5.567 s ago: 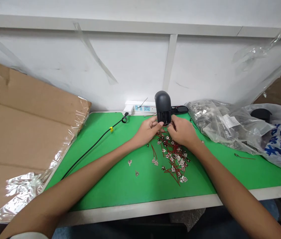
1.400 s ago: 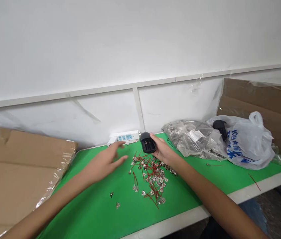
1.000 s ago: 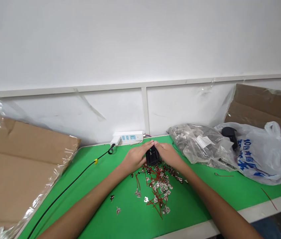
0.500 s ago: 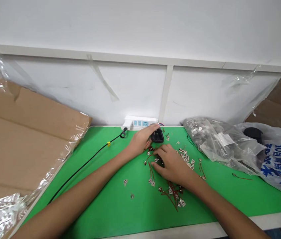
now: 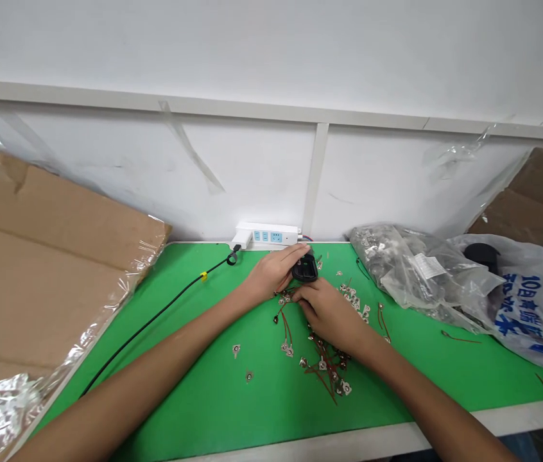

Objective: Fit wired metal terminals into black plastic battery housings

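My left hand (image 5: pixel 271 273) is closed on a small black plastic housing (image 5: pixel 305 268), gripping its left side and top. The housing is tilted, and its hollow inside faces me. Just below it, my right hand (image 5: pixel 327 311) has its fingers bent together in a pinch, close to small metal contacts with red wires (image 5: pixel 285 296). Whatever lies between those fingertips is hidden. More wired contacts (image 5: pixel 332 372) lie in a tangle under and in front of my right wrist. Bare silver contact plates (image 5: pixel 354 300) are heaped behind that hand.
A white power strip (image 5: pixel 271 233) with a plugged-in black cable (image 5: pixel 165 307) sits against the wall. Cardboard (image 5: pixel 60 256) borders the left side. A clear bag of metal parts (image 5: pixel 396 263) and a white printed bag (image 5: pixel 536 301) are on the right. Two loose plates (image 5: pixel 236 350) lie front left.
My right fingers have drawn together and moved closer under the black housing. The housing is turned slightly more toward me. The whole view has shifted a little.
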The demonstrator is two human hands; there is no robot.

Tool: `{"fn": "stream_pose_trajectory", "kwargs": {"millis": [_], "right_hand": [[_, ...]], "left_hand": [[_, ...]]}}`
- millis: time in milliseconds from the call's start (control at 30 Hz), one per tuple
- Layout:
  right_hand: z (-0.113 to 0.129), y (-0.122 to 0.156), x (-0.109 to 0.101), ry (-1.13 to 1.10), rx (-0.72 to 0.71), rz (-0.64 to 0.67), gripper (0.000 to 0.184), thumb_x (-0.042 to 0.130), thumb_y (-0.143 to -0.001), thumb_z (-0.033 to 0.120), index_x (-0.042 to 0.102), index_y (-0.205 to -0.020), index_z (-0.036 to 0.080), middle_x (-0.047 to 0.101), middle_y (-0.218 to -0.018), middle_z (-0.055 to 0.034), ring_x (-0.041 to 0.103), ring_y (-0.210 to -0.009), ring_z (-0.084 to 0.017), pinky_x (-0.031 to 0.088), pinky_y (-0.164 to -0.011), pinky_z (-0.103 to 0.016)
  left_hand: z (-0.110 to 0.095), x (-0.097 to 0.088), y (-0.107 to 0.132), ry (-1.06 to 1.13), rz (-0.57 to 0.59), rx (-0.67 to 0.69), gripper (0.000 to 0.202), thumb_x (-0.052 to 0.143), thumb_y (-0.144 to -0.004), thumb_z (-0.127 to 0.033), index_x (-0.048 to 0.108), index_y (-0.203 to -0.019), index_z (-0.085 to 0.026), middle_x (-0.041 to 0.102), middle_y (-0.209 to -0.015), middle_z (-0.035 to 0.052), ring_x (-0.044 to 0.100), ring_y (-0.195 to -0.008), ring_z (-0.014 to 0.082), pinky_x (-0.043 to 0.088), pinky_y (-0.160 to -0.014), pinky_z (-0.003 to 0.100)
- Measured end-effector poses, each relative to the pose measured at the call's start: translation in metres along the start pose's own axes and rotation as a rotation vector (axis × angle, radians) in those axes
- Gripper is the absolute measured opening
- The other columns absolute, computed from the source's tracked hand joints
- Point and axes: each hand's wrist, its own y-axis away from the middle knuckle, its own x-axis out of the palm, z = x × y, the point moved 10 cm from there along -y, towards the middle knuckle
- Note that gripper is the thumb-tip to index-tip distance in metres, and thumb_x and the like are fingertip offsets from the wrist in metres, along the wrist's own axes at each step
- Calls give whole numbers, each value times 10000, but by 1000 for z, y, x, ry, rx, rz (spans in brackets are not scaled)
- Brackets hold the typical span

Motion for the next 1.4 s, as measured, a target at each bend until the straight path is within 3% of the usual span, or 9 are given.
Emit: {"fn": "stream_pose_trajectory", "kwargs": {"millis": [200, 367, 533, 633, 867, 1000, 1167, 1400], "right_hand": [[11, -2, -9, -48, -41, -55, 191, 522, -1040, 117, 685, -1070, 213, 730, -1108, -100, 654, -1082, -269, 536, -928, -401], [9, -1, -18, -85, 0, -97, 193, 459, -1096, 215, 650, -1107, 243, 763, -1024, -57, 702, -932, -248, 516, -833, -386], [-10, 2, -48, -267, 135, -340, 153, 595, -1040, 329, 608, -1176, 258, 787, -1048, -56, 760, -961, -256, 559, -842, -392], [-22, 3, -56, -379, 203, -420, 147, 635, -1009, 344, 627, -1130, 260, 791, -1007, -38, 773, -942, -239, 581, -835, -374], [-44, 2, -47, -555, 271, -461, 185, 717, -955, 390, 677, -1071, 251, 795, -996, -30, 776, -953, -239, 587, -867, -378], [-46, 3, -47, -524, 274, -469, 173, 760, -926, 388, 692, -1008, 252, 792, -938, -20, 768, -883, -232, 587, -832, -368], [-43, 2, -52, -424, 252, -461, 162, 697, -969, 405, 729, -916, 255, 792, -902, -28, 731, -830, -229, 580, -809, -378], [-54, 5, -51, -460, 299, -473, 201, 716, -967, 437, 735, -935, 240, 800, -910, -42, 755, -828, -236, 582, -779, -365]], "left_hand": [[0, -3, 1, 20, -45, 6, 677, 467, -971, -91, 366, -1622, -246, 583, -1551, 164, 596, -1434, 319, 587, -1146, 532], [6, -2, 2, 50, -42, -25, 688, 486, -963, -97, 353, -1623, -242, 547, -1588, 162, 551, -1476, 321, 559, -1171, 544], [8, -9, 0, 40, -62, -111, 612, 497, -1012, -160, 366, -1601, -260, 567, -1573, 132, 567, -1461, 285, 584, -1137, 503], [2, -14, -2, 28, -80, -121, 509, 494, -1056, -236, 412, -1558, -257, 619, -1513, 124, 611, -1413, 269, 601, -1106, 475], [3, -16, -2, 36, -96, -168, 428, 548, -1080, -382, 484, -1480, -245, 688, -1393, 102, 694, -1278, 251, 625, -1039, 430], [3, -10, -1, 48, -67, -122, 460, 522, -1086, -357, 437, -1529, -264, 657, -1442, 108, 666, -1322, 252, 617, -1053, 442], [1, -9, -1, 61, -58, -95, 456, 512, -1083, -359, 447, -1522, -256, 657, -1438, 120, 667, -1319, 269, 616, -1052, 479], [6, -5, 3, 79, -57, -120, 522, 521, -1069, -413, 419, -1543, -222, 664, -1441, 155, 690, -1293, 305, 615, -1053, 503]]}}
